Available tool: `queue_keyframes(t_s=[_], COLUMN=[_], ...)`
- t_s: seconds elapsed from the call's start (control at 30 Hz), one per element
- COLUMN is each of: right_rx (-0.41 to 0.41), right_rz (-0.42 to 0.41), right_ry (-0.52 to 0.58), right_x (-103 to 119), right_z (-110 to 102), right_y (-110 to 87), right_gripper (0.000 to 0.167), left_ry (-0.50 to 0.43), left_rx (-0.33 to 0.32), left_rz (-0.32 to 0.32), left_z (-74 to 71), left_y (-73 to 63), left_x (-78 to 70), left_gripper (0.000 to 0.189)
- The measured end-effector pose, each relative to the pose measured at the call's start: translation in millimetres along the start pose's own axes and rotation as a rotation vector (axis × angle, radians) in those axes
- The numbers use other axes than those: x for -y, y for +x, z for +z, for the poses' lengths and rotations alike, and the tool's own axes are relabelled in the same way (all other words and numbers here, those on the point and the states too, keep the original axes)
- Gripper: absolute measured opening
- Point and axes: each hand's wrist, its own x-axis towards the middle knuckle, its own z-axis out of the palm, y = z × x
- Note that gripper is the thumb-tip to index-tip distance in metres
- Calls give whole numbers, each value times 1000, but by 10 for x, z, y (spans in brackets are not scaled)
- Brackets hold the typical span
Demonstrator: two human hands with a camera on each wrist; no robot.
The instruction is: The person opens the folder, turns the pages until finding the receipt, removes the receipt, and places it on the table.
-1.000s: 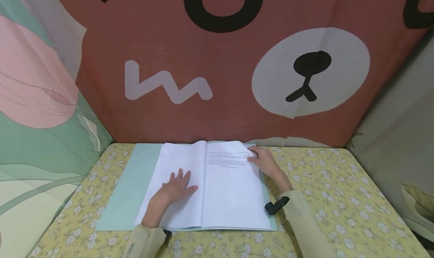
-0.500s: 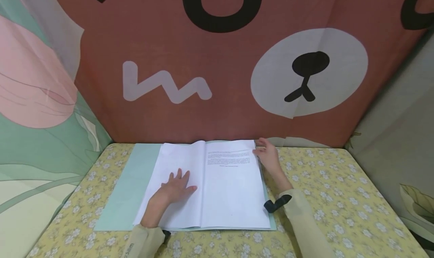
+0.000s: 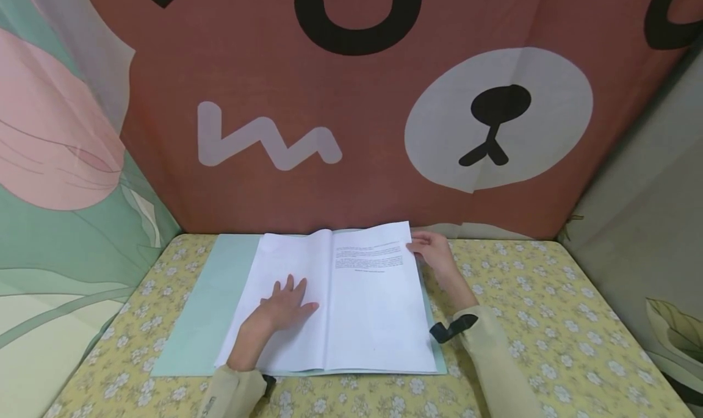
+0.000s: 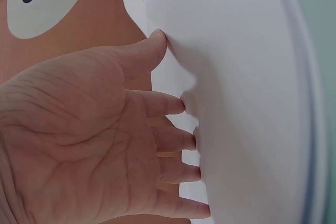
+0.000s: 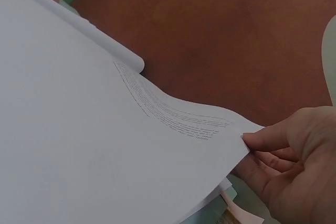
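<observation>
A light green folder (image 3: 205,308) lies spread on the table with white pages in it. My left hand (image 3: 285,308) rests on the left page (image 3: 247,345), fingers spread; in the left wrist view its fingertips (image 4: 197,174) press the paper. At the upper right corner of the right page (image 3: 379,320), which bears a few lines of print near its top, my right hand (image 3: 437,256) pinches the sheet between thumb and fingers. The right wrist view shows that printed sheet (image 5: 131,145) lifted and curving at the pinched corner, with other sheets beneath it.
A yellow flowered cloth (image 3: 527,320) covers the table. Behind stands a reddish-brown fabric backdrop (image 3: 373,192) with cartoon shapes, right at the table's far edge. Printed fabric (image 3: 60,241) hangs at the left, and more at the right. Each wrist wears a dark strap.
My right hand slid off the page's upper right corner to its outer edge, then pinched the sheet and raised that corner slightly. My left hand has stayed on the left page.
</observation>
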Motion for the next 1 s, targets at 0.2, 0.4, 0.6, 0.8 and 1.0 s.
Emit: queue_keyframes(t_s=[0.2,0.4,0.6,0.8,1.0], right_rx=[-43,-111,-97,-36,61], right_rz=[-30,-118,-86,32,154], right_ry=[-88,-227,-171,-64,124], right_x=[-37,-82,-78,-78,-4], right_z=[21,45,39,26,-1], right_y=[-2,-2,-8,2,16], right_gripper=[33,27,25,32,42], left_ry=[9,6,-4,14,35], left_rx=[-6,-5,-9,-20,-26], left_rz=[4,2,10,2,-8], left_z=[9,12,5,9,-1], left_y=[0,3,-13,-26,-34], left_x=[17,30,37,37,30], left_gripper=[69,70,70,69,69])
